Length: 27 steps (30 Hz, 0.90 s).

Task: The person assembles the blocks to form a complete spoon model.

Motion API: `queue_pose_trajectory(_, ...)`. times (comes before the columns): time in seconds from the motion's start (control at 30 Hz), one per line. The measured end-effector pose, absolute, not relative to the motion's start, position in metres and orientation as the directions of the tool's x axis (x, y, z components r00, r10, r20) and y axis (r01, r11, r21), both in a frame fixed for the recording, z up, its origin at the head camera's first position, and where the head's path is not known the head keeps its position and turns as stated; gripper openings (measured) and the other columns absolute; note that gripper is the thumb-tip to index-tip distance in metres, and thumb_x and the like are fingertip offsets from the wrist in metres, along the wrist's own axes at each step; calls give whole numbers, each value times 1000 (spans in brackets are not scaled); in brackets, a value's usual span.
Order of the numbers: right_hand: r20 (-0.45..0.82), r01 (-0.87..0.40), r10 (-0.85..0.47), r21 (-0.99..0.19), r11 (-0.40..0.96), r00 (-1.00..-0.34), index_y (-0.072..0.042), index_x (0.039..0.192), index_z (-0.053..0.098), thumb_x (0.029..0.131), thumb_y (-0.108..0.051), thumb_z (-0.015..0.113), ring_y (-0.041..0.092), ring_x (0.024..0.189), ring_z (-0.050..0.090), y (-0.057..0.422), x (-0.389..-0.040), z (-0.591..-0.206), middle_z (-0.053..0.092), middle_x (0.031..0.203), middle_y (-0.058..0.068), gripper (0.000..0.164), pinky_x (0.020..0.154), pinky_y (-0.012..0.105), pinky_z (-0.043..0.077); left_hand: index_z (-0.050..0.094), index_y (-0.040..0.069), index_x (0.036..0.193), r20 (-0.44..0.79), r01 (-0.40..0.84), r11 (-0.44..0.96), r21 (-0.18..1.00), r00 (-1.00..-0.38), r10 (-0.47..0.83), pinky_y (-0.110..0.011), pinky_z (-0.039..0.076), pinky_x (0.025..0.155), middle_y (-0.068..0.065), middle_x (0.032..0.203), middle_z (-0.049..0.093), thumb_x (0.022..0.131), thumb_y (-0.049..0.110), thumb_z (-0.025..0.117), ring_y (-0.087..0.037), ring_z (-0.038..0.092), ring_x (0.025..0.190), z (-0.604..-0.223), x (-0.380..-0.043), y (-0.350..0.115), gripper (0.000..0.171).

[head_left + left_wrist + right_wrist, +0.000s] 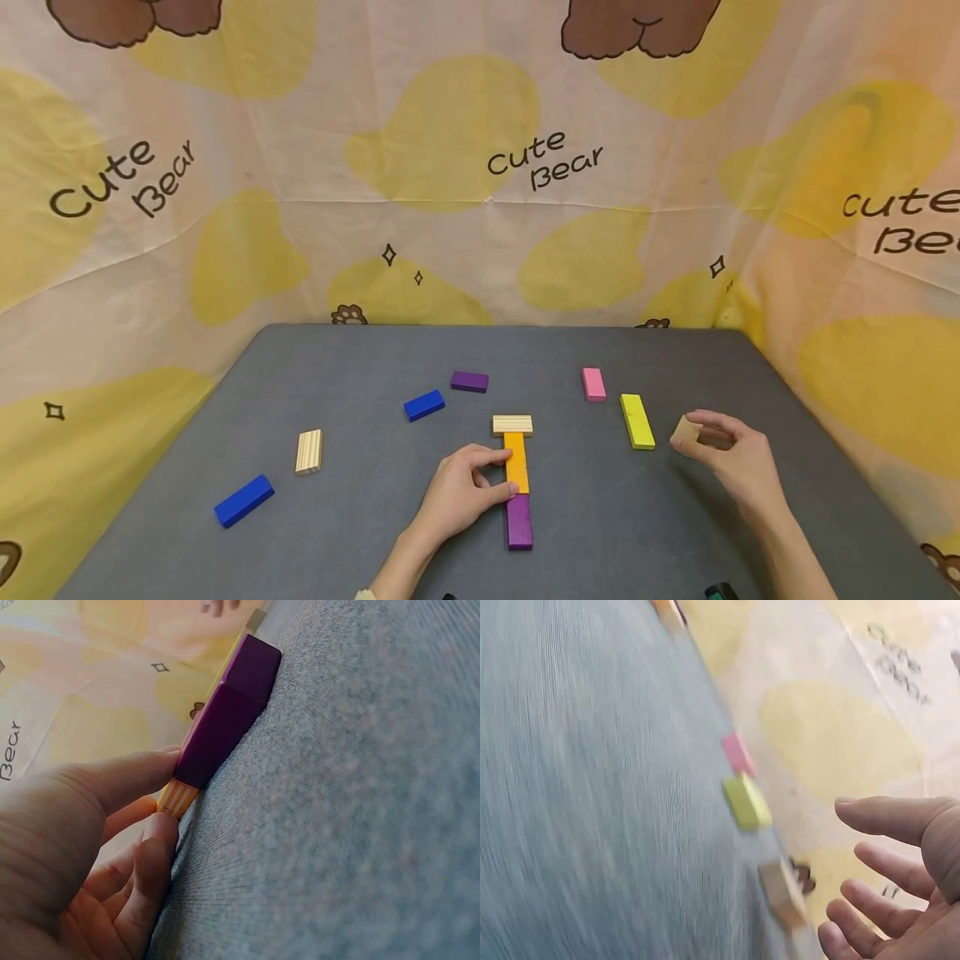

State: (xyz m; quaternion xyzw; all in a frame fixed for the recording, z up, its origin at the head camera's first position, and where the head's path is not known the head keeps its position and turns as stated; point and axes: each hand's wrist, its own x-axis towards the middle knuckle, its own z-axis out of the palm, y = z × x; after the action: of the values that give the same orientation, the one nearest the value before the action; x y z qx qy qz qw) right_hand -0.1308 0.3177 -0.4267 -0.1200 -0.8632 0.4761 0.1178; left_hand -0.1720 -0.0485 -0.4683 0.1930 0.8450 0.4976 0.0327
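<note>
An orange block point(517, 467) lies lengthwise between a purple block point(519, 523) at its near end and a pale wooden block point(512, 425) set crosswise at its far end. My left hand point(465, 487) holds the orange block by thumb and index finger, the thumb right at the seam with the purple block point(229, 712). Farther right, my right hand point(738, 462) reaches around a second pale wooden block point(684, 431). In the right wrist view its thumb and fingers are spread, with a gap between them and that block point(783, 894).
A yellow-green block point(637, 422) and a pink block point(594, 384) lie right of the row. Behind its left are a small blue block point(424, 406) and a purple one point(469, 382). Far left lie a pale wooden block point(308, 452) and a longer blue block point(244, 501).
</note>
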Motion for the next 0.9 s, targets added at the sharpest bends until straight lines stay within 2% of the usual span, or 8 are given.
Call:
queue_pose_trajectory(0.13, 66, 127, 317, -825, 550, -946, -1, 129, 61, 80, -35, 84, 29, 112, 54, 337, -135, -434, 50, 137, 19, 64, 72, 27, 46, 75, 15, 116, 148, 304, 434, 848, -922, 358, -23, 45, 52, 3, 105, 64, 77, 25, 86, -7, 54, 58, -468, -173, -48, 42)
queue_pose_trajectory(0.3, 47, 137, 285, -796, 589, -957, 2, 126, 62, 78, -35, 85, 41, 113, 54, 349, -141, -438, 55, 129, 28, 65, 71, 33, 47, 75, 16, 116, 155, 312, 438, 843, -921, 357, -23, 45, 53, 4, 104, 64, 77, 25, 86, -7, 54, 58, -467, -173, -48, 42)
queue_pose_trajectory(0.6, -42, 177, 237, -793, 583, -971, 3, 129, 59, 79, -34, 85, 44, 119, 49, 355, -143, -441, 51, 132, 33, 68, 81, 46, 47, 75, 16, 116, 152, 308, 430, 849, -921, 359, -23, 44, 53, 5, 104, 64, 77, 26, 86, -7, 54, 58, -469, -173, -48, 42)
queue_pose_trajectory(0.9, -34, 170, 229, -778, 605, -973, 3, 129, 60, 78, -32, 85, 42, 116, 51, 353, -145, -445, 55, 128, 31, 67, 76, 35, 47, 74, 17, 117, 140, 298, 429, 853, -922, 361, -23, 45, 52, 4, 105, 64, 78, 27, 85, -7, 53, 58, -471, -174, -48, 42)
